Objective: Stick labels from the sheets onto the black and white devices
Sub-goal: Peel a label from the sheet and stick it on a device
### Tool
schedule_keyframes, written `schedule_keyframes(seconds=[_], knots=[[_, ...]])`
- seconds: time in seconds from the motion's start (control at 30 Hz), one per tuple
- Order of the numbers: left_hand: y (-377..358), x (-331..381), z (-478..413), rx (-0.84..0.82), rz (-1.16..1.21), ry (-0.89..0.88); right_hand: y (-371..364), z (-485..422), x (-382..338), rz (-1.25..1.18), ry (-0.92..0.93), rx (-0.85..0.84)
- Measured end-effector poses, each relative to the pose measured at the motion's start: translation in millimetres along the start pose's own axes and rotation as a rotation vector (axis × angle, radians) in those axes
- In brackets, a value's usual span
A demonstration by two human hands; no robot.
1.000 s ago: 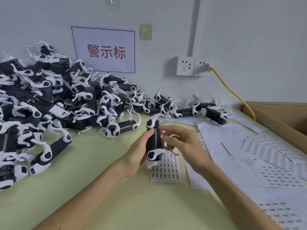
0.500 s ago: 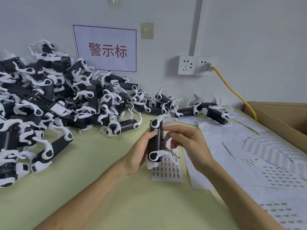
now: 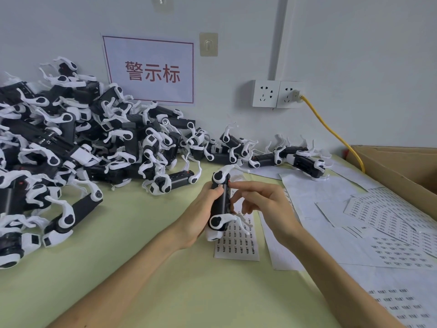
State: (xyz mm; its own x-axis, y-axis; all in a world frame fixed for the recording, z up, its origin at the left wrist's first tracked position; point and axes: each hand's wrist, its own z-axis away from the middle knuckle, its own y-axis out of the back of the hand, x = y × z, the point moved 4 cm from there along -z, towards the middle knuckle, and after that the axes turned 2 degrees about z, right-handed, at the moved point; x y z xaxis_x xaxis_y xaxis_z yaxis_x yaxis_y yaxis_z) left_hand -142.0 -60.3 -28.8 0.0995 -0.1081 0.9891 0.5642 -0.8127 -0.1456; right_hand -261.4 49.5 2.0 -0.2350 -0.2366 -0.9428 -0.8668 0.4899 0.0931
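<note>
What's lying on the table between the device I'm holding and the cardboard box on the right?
In the head view, your right hand sits beside the device, then overlapping white label sheets cover the table up to the cardboard box.

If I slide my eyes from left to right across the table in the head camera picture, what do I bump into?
Big pile of devices → left hand → device in its grip → right hand → loose label sheets → cardboard box.
</note>
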Motion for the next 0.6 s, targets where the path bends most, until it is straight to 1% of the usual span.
schedule_keyframes(seconds=[0.27,0.33,0.37,0.43,0.5,0.53,0.6], knots=[[0,0,-1,0.012,0.017,0.005,1,0,1,0.035,0.008,-0.003],[0,-1,-1,0.038,0.004,0.01,0,0,0,0.065,0.034,0.003],[-1,-1,0,0.054,-0.007,0.023,0,0,-1,0.087,0.069,0.038],[-1,-1,1,0.091,-0.046,0.075,4,3,-6,0.139,0.17,0.167],[0,0,3,0.062,-0.023,0.16,11,6,-14,0.207,0.264,0.278],[1,1,5,0.027,0.008,0.214,14,6,-17,0.244,0.284,0.291],[0,2,10,-0.021,0.019,0.316,20,3,-20,0.335,0.259,0.224]])
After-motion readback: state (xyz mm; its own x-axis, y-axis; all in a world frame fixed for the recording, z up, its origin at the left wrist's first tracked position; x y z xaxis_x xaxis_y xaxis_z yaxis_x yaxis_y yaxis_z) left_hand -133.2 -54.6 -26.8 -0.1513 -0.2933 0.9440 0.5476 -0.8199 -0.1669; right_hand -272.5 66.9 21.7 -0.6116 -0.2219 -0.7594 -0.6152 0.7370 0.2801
